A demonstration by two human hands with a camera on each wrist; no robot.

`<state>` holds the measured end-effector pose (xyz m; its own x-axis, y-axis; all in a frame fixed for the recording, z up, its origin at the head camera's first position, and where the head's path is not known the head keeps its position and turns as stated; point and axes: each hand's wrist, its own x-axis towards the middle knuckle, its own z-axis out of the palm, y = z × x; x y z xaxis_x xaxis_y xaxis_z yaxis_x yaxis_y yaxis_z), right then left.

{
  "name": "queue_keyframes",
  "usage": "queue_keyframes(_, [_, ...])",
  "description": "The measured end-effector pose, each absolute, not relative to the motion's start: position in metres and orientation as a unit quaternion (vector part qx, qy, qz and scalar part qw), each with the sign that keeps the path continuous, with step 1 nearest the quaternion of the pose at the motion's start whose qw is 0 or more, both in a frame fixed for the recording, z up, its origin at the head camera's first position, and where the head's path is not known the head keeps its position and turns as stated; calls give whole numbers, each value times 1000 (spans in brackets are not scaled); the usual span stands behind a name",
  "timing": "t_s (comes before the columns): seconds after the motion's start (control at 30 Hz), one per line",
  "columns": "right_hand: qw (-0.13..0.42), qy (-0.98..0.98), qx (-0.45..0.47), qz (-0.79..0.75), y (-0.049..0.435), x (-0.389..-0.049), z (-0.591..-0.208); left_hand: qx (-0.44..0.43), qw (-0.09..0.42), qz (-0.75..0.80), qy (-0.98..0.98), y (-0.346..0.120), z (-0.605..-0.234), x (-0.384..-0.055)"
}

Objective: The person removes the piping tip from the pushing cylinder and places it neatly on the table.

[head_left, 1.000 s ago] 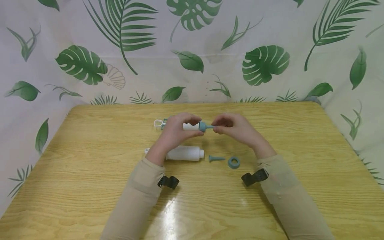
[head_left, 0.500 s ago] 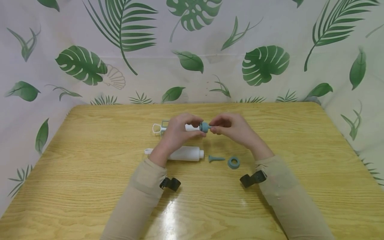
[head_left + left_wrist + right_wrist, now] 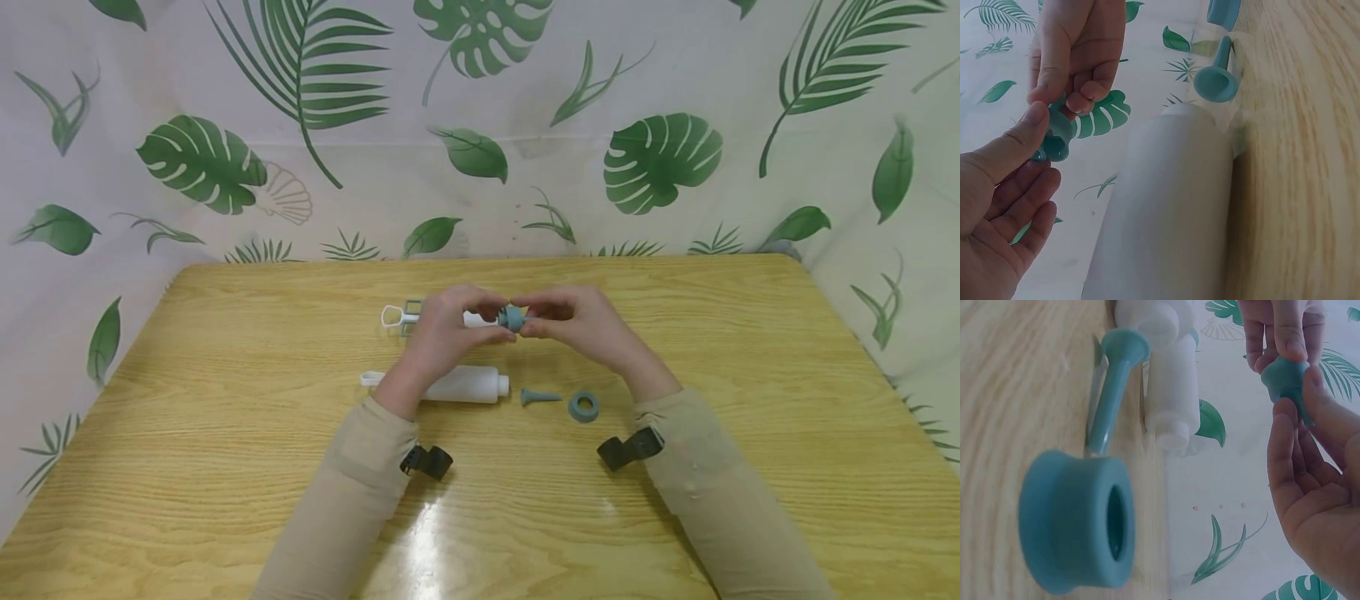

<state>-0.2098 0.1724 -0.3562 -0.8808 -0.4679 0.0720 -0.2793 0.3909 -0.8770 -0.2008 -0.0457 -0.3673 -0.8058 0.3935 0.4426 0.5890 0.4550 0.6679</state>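
Note:
My left hand (image 3: 450, 325) holds a teal screw cap (image 3: 512, 317) between thumb and fingers, raised off the table. From the right, my right hand (image 3: 581, 321) pinches the thin stem of a teal nozzle (image 3: 1304, 411) at the cap; fingers cover most of it. In the head view a white bottle (image 3: 480, 320) shows behind my left hand; the right wrist view has it lying apart from the cap. Closer to me lies a second white bottle (image 3: 465, 384), partly behind my left wrist. A loose teal nozzle (image 3: 540, 397) and a teal ring cap (image 3: 583, 407) lie beside its neck.
A white loop handle (image 3: 392, 317) and a teal frame (image 3: 412, 307) stick out left of my left hand. Another white loop (image 3: 371, 379) shows at the nearer bottle's left end. The wooden table (image 3: 225, 417) meets a leaf-patterned cloth (image 3: 480, 208) behind.
My right hand has moved left, up to the cap, and less of the nozzle's stem shows. My left hand has shifted slightly right. The loose parts on the table have stayed put.

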Motion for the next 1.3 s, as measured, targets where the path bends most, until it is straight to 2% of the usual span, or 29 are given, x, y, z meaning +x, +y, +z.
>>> queue_keyframes(0.17, [92,836,-218,-496,172,-208,-354,-298,112,-441,-839,-45,-367,-200])
queue_keyframes(0.4, [88,834,-216,-499,176,-210,-354,-277,77,-470,-835,-49,-364,-200])
queue_keyframes(0.63, [101,826,-234,-502,179,-212,-355,-297,74,-468,-829,-52,-361,-200])
queue_keyframes(1.1, [50,878,-207,-429,201,-219,-349,-243,72,-436,-863,-52,-361,-202])
queue_keyframes(1.3, [62,903,-172,-389,216,-223,-349,-241,45,-398,-884,-39,-363,-209])
